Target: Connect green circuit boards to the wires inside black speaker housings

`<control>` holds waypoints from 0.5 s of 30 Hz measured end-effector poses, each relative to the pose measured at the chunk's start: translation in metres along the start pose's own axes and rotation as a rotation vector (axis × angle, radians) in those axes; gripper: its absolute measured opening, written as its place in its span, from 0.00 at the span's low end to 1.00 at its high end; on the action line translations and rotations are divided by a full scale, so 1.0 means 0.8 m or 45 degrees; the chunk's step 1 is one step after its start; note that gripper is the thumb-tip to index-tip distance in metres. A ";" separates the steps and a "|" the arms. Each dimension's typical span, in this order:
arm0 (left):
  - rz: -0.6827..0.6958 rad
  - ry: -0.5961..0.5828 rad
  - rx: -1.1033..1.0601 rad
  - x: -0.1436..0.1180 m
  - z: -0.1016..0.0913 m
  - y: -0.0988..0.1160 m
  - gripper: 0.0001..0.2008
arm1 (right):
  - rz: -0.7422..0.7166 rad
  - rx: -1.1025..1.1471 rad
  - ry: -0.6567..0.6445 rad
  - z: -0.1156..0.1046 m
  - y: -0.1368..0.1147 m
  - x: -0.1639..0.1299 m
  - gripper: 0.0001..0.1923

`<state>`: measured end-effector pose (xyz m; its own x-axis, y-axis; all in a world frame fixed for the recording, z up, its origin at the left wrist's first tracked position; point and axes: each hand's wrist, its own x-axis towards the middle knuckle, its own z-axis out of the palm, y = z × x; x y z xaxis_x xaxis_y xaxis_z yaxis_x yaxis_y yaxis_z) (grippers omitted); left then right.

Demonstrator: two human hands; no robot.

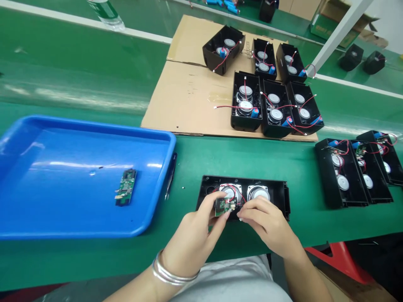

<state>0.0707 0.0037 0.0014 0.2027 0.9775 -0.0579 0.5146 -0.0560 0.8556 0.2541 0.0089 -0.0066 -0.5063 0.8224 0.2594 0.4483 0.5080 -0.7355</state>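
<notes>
- Blue tray (69, 188), nine o'clock: holding one loose board (126, 188).
- Upper housings (247, 123), one o'clock: lacking theirs; side housings (325, 180), three o'clock: seemingly carrying.
- Near housing (278, 205), five o'clock: above it, our left hand (198, 224) is gripping an unfitted board (222, 205); our right hand (267, 218) is pinching something tiny.

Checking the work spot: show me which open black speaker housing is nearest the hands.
The open black rectangular housing beneath the left hand and right hand; the others sit farther off, on brown cardboard or rightward on the green table.

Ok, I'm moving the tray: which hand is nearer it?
Left. The left hand is right of the tray, holding a board; the right hand is farther right, past that board.
</notes>
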 end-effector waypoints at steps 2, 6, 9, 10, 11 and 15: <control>0.012 -0.003 0.014 0.000 0.000 0.000 0.12 | -0.034 -0.130 0.087 0.007 0.003 0.001 0.10; 0.014 0.007 0.033 0.000 0.002 0.001 0.12 | 0.003 -0.302 0.163 0.017 0.005 0.001 0.10; 0.036 -0.009 0.055 0.000 0.002 0.002 0.12 | -0.021 -0.404 0.161 0.018 0.006 0.001 0.12; 0.045 -0.010 0.060 0.001 0.002 0.002 0.13 | -0.030 -0.426 0.159 0.017 0.006 0.001 0.12; 0.051 -0.010 0.062 0.001 0.002 0.002 0.13 | -0.041 -0.441 0.155 0.017 0.005 0.001 0.13; 0.057 -0.042 0.071 0.001 0.002 0.000 0.13 | -0.108 -0.481 0.114 0.015 0.004 0.003 0.16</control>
<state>0.0724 0.0040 0.0008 0.2534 0.9666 -0.0376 0.5496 -0.1118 0.8279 0.2458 0.0094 -0.0161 -0.4945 0.7839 0.3754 0.6555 0.6200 -0.4312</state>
